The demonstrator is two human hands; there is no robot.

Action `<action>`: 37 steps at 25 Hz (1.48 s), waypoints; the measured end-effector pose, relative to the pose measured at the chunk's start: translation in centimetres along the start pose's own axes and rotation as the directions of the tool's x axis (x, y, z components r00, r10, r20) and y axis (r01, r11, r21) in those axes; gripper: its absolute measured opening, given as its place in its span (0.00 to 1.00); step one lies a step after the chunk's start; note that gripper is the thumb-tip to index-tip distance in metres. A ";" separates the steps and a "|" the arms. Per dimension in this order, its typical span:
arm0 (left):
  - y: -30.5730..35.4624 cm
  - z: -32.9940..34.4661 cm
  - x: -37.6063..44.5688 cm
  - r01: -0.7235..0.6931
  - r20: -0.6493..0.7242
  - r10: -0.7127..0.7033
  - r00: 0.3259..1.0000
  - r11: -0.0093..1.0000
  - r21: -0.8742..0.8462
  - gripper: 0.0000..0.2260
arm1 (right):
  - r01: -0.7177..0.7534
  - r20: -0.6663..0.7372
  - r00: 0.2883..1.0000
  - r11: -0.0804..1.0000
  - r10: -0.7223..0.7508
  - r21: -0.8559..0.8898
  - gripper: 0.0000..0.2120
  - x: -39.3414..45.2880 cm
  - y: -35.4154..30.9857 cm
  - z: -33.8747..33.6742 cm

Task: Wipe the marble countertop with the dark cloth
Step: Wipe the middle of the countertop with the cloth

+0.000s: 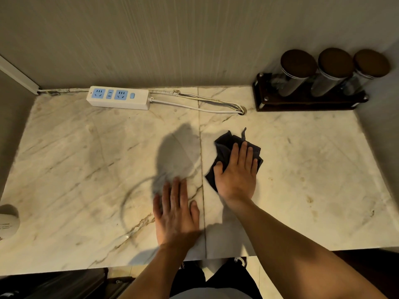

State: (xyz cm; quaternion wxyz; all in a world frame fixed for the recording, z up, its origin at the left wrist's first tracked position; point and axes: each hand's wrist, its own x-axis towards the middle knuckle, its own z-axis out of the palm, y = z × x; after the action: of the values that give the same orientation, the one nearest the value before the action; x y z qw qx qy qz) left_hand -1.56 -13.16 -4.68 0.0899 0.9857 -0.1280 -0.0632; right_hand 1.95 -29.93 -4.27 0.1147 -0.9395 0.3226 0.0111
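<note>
The marble countertop (86,169) is pale with brown veins and a seam down its middle. A crumpled dark cloth (224,145) lies just right of that seam. My right hand (237,173) presses flat on top of the cloth, fingers spread and pointing toward the wall. My left hand (176,212) rests palm down on the bare marble just left of the seam, near the front edge, holding nothing.
A white power strip (118,98) with blue sockets lies by the back wall, its cable (194,105) running right into a hole. A dark rack with three lidded jars (311,91) fills the back right corner. A white round object (7,223) sits at the left edge.
</note>
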 end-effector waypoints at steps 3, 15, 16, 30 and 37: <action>-0.1 0.1 0.0 -0.005 0.002 0.005 1.000 1.000 0.013 0.27 | -0.010 0.001 1.000 1.000 0.010 0.001 0.34 -1.5 0.7 -0.1; -0.3 0.3 -0.1 -0.035 0.003 0.035 0.999 0.999 0.009 0.29 | -0.019 -0.008 1.000 1.000 0.019 0.006 0.34 -8.4 3.3 0.3; -0.3 0.4 -0.1 -0.045 -0.003 0.045 0.999 0.999 0.007 0.29 | -0.019 -0.011 1.000 1.000 0.019 0.006 0.33 -9.0 3.6 0.3; 1.8 -0.8 -0.6 -0.127 -0.021 0.126 0.992 0.987 -0.100 0.23 | 0.374 0.094 0.925 0.926 -0.368 -0.050 0.34 -12.1 9.9 -1.0; 4.2 0.3 -0.3 -0.100 -0.060 0.091 0.994 0.982 -0.158 0.26 | 0.659 0.232 0.738 0.751 -0.634 -0.044 0.34 -9.1 13.9 -2.9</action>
State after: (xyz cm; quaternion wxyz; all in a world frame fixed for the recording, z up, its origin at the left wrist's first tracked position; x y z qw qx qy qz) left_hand -2.94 -17.16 -4.17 0.1754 0.9693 -0.1671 -0.0428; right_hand -13.83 -35.71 -3.49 0.0856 -0.9918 -0.0386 0.0861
